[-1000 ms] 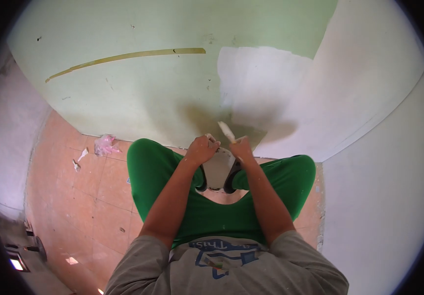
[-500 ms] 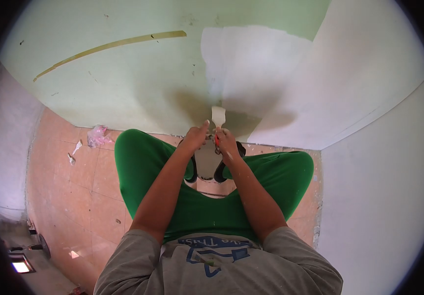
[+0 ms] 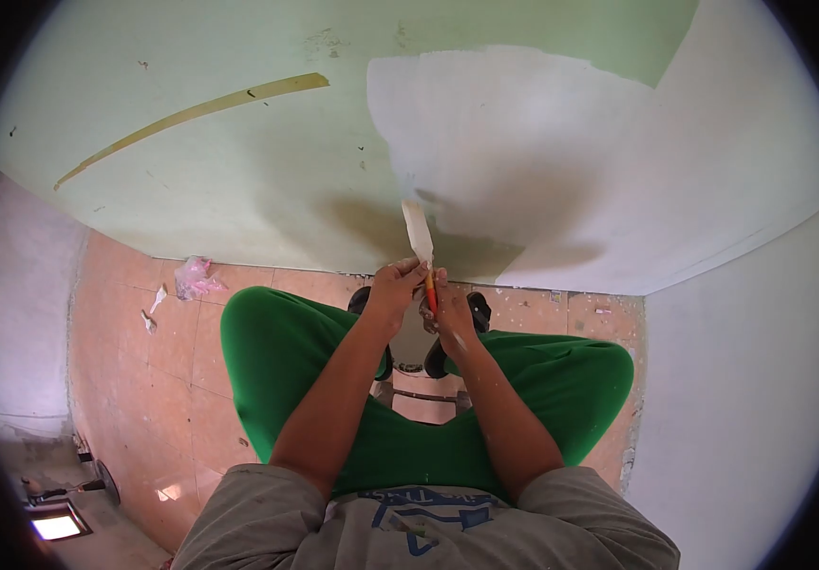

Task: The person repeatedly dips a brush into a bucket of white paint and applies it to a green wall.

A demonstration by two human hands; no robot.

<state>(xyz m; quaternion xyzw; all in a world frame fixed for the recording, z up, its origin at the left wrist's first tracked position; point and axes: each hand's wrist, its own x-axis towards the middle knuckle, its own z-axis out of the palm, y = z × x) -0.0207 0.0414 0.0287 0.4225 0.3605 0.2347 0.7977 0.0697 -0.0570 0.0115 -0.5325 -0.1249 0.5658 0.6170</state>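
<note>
A putty knife with an orange-red handle and a pale-coated blade points up toward the wall in front of me. My right hand is closed around its handle. At the base of the blade, the fingers of my left hand are pinched against the tool. Beyond the blade stands the light green wall, with a large white-coated patch on it. Shadows of my hands and the knife fall across both. Under my hands, a pale surface shows between my feet, mostly hidden.
Yellowish tape runs along the wall at the left. A crumpled pink plastic bag and small white scraps lie on the tiled floor. Another wall rises close on the right. My bent knees flank my hands.
The putty knife has turned so its blade appears narrower. My left hand has come over to the blade's base. The view has shifted slightly, and my hands sit a little lower in it.
</note>
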